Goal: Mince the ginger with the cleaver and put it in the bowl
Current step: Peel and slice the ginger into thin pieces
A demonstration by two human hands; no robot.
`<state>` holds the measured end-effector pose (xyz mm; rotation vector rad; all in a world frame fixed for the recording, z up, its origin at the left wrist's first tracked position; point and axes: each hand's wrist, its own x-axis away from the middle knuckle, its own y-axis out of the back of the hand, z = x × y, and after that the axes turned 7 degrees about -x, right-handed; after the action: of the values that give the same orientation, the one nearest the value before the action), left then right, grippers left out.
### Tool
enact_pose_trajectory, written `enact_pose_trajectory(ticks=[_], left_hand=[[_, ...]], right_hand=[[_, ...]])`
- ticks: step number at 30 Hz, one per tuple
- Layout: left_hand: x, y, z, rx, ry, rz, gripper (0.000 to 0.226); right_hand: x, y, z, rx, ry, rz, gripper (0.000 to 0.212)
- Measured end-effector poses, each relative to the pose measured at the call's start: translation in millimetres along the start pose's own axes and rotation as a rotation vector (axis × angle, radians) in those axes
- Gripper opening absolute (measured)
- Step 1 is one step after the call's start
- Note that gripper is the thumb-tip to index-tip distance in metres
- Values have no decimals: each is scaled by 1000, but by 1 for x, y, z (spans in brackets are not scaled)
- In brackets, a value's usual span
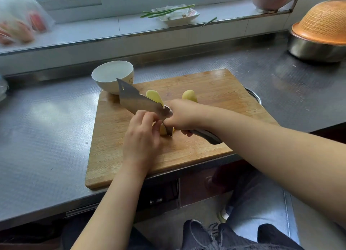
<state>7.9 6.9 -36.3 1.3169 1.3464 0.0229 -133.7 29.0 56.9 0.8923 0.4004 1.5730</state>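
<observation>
The right hand [184, 117] is wrapped round the dark metal handle of the broad steel cleaver with the saw-toothed spine [138, 102], blade edge down on the pale yellow peeled ginger piece [163, 129] near the middle of the rectangular bamboo chopping board [215, 92]. The left hand [142, 135] pinches that piece from the left, fingertips curled in against the flat of the blade. 2 more yellow ginger slices [154, 97] lie behind the cleaver, well apart from the cut, one partly hidden by the right hand. The round white ceramic bowl [113, 75] sits at the board's far left corner, touching or just over its edge, with nothing visibly in it.

This looks like early slicing, not yet mincing: the pieces are large. To do it well, keep the left fingertips tucked back so the knuckles guide the blade, and let the heel of the edge do the work with short, straight pushes. Thin slices first, then strips, then cross-cuts. The piece is small and rounded, so it may roll; a flat face down would steady it. The board overhangs the grey textured steel desk [46, 122] at the near edge, so heavy chopping could rock it.
</observation>
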Motion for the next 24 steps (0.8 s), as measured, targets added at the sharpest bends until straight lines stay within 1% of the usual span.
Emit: enact_pose_trajectory(ticks=[2, 4, 6, 9, 13, 15, 17, 18, 19, 21, 24], left_hand=[[-1, 1, -1, -10, 1, -71, 13], [-3, 2, -2, -67, 12, -74, 24], [-6, 3, -2, -146, 21, -40, 27], [-16, 10, -5, -204, 9, -4, 32], [-43, 17, -10, -277, -25, 110, 51], [-51, 20, -8, -246, -33, 66, 50], [-52, 22, -6, -159, -46, -58, 46], [-50, 21, -5, -134, -67, -95, 46], [-48, 20, -4, -127, -95, -97, 47], [-44, 19, -2, -152, -152, -47, 50], [-45, 25, 2, -147, -173, -21, 56]], right_hand=[[4, 0, -1, -3, 16, 1, 18], [7, -1, -2, -28, 30, 2, 19], [9, -4, -5, -69, 39, -3, 22], [13, -7, -10, -125, 59, -15, 18], [21, -4, -14, -142, 79, -23, 13], [22, -3, -15, -151, 75, -19, 16], [22, -3, -18, -174, 56, -15, 23], [21, -3, -19, -184, 50, -17, 25], [22, -3, -20, -189, 48, -19, 25], [23, -3, -19, -174, 55, -18, 25], [29, -5, -16, -171, 69, 0, 23]])
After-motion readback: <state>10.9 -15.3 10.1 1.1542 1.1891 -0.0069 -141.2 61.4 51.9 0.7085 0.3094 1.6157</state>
